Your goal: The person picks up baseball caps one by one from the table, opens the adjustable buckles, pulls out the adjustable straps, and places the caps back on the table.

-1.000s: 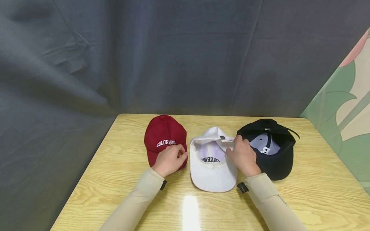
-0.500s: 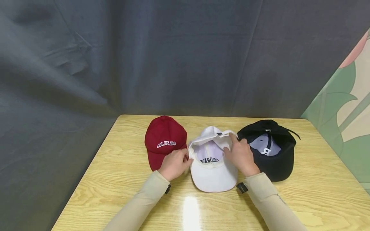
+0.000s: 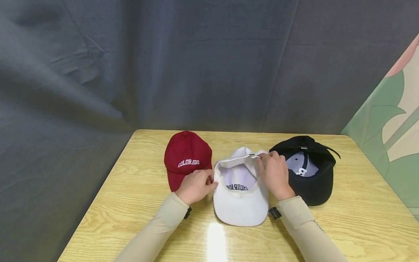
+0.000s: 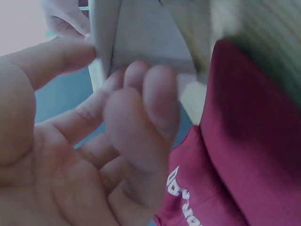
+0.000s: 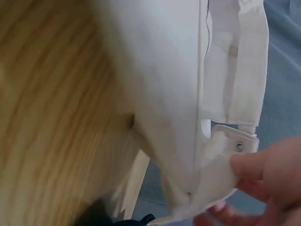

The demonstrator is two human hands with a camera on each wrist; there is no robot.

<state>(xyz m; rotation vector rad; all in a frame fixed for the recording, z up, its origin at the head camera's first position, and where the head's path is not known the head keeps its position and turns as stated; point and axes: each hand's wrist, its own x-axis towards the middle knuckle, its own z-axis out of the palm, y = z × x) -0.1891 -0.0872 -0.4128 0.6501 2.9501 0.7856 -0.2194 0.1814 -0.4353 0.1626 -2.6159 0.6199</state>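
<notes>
A white baseball cap (image 3: 241, 211) lies with its hollow side up and brim toward me, dark lettering showing through inside. My left hand (image 3: 196, 185) pinches its left rim; in the left wrist view the cap's edge (image 4: 146, 33) sits between thumb and fingers. At the right back, my right hand (image 3: 275, 176) grips the rim beside the strap; a metal snap (image 5: 239, 146) shows there in the right wrist view. Left of the white cap is a red cap (image 3: 188, 151), crown up, reading COLORADO. My left hand covers part of its brim.
A black cap (image 3: 315, 189), inside facing up, rests just right of my right hand, its strap end sticking out. All three caps are on a wooden table (image 3: 108, 218). Behind it hangs a dark grey curtain (image 3: 209, 65); a patterned panel (image 3: 376, 120) stands at right.
My left hand has shifted right from over the red cap to the white cap's rim. The white cap has slid slightly toward me, and my right hand's fingers have closed further at its rim.
</notes>
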